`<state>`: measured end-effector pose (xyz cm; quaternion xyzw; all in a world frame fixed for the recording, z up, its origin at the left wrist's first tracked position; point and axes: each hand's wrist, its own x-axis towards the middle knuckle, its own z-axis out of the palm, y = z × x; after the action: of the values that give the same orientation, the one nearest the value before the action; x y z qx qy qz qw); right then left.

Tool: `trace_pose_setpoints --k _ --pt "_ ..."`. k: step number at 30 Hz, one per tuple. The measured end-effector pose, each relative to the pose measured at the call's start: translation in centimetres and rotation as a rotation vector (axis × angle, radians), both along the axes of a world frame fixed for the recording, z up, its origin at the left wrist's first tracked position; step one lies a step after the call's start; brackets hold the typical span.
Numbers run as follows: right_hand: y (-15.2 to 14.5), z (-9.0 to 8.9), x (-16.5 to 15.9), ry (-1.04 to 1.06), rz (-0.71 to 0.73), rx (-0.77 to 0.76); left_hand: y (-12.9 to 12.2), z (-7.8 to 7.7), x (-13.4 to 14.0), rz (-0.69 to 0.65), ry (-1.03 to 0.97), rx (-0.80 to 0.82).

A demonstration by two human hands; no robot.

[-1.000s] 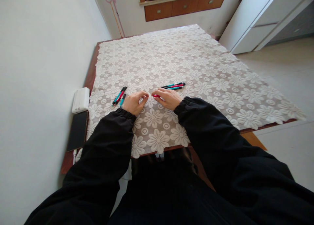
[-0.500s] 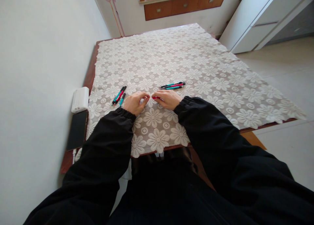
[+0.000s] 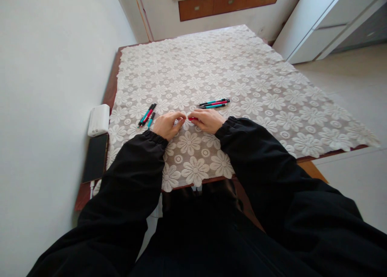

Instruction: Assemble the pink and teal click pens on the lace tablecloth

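Little has moved since a second ago: the fingertips of the left hand (image 3: 167, 124) have edged toward those of the right hand (image 3: 208, 121), and more of the lowest right-hand pen now shows.

At the table's (image 3: 113, 79) left edge, a bare strip of reddish-brown wood, sits a smooth white box (image 3: 99, 120) with rounded corners; just beside it, toward the near left corner, lies a flat, dark slab like a phone (image 3: 95, 158) with a white cable (image 3: 91, 189) at its near end. Grey-beige cloth (image 3: 189, 143) with raised cream daisies and small rings covers most of the table, its scalloped border reaching the near edge.

Slim, straight left pens (image 3: 148, 115), teal and red with black ends, slant together inward of the left edge, and a shorter teal-and-black one lies between them and the left hand. That hand is curled, thumb near the fingertips; whether it grips anything I cannot tell. Past a narrow gap, the right hand pinches a small, bright red piece (image 3: 191, 119) above the near edge, mostly hidden by the fingers. Both wrists end in matte black sleeves (image 3: 133, 164) with gathered cuffs. Beyond the right hand, the right pens (image 3: 222, 102), two teal and one red with dark tips, lie almost parallel to the near edge.
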<state>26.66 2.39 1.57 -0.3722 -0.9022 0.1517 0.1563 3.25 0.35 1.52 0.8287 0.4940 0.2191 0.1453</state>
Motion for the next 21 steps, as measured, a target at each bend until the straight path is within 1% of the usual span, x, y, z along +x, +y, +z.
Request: trace_pose_setpoints --k 13,21 --pt "-0.02 0.09 0.07 -0.017 0.027 -0.003 0.05 -0.14 0.01 0.003 0.019 -0.001" --pt "0.01 0.04 0.05 -0.047 0.038 0.01 0.16 -0.33 -0.11 -0.042 0.021 0.008"
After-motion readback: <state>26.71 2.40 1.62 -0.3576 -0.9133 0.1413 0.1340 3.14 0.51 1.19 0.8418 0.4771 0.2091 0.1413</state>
